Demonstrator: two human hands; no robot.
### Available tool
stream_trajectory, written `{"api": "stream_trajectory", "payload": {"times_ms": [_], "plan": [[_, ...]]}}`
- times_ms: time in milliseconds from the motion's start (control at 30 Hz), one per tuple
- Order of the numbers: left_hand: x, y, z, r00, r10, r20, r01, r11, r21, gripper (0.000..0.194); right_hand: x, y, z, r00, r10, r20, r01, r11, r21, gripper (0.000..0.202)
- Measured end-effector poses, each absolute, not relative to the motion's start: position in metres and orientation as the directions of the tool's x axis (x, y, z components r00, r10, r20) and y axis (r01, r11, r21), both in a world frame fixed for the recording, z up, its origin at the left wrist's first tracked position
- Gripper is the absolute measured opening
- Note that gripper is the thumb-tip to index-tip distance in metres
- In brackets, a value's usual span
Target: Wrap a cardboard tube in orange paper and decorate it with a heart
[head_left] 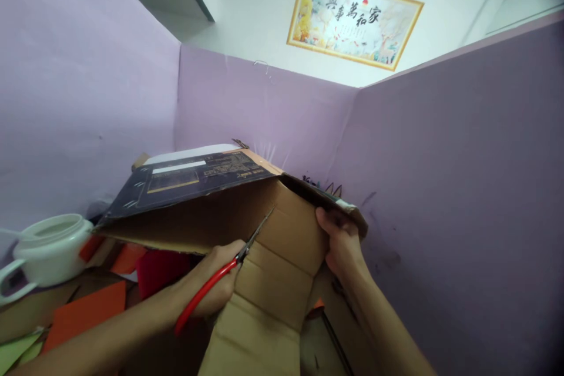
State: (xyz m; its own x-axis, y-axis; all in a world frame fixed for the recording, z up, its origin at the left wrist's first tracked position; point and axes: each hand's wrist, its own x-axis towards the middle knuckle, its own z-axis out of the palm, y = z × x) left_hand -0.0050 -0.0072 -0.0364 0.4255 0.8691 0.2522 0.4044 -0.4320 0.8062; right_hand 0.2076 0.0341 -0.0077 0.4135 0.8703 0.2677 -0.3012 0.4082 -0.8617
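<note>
My left hand [218, 276] is closed on scissors [211, 286] with red handles. Their blades point up and to the right, over the brown inside of a cardboard box [286, 235]; whether they touch it cannot be told. The box is tilted, its dark printed side [185, 182] facing up at the left. A long creased cardboard strip hangs from it toward the bottom of the view. At the right edge of the box, my right hand [346, 244] grips the cardboard, thumb on the brown inner face, the other fingers partly hidden.
A white pot with a handle [55, 258] stands at the left. Orange paper [86, 311], light green paper [17, 352] and a red object [161, 270] lie near it. Purple partitions [264, 106] surround the work area on three sides. A framed picture [355, 20] hangs beyond.
</note>
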Motion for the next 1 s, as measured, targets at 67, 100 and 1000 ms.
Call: {"api": "stream_trajectory", "payload": {"times_ms": [67, 100, 1000], "plan": [[-0.006, -0.005, -0.023, 0.489, 0.838, 0.241, 0.35, -0.443, 0.825, 0.019, 0.209, 0.036, -0.007, 0.401, 0.88, 0.253, -0.299, 0.387, -0.872, 0.034], [-0.006, -0.004, -0.017, 0.519, 0.821, 0.238, 0.318, -0.444, 0.837, 0.017, 0.21, 0.037, -0.007, 0.398, 0.884, 0.243, -0.299, 0.376, -0.877, 0.035], [-0.021, -0.025, -0.033, 0.365, 0.925, 0.107, 0.493, -0.289, 0.82, 0.016, 0.202, 0.029, -0.026, 0.493, 0.793, 0.359, -0.204, 0.506, -0.838, 0.03]]}}
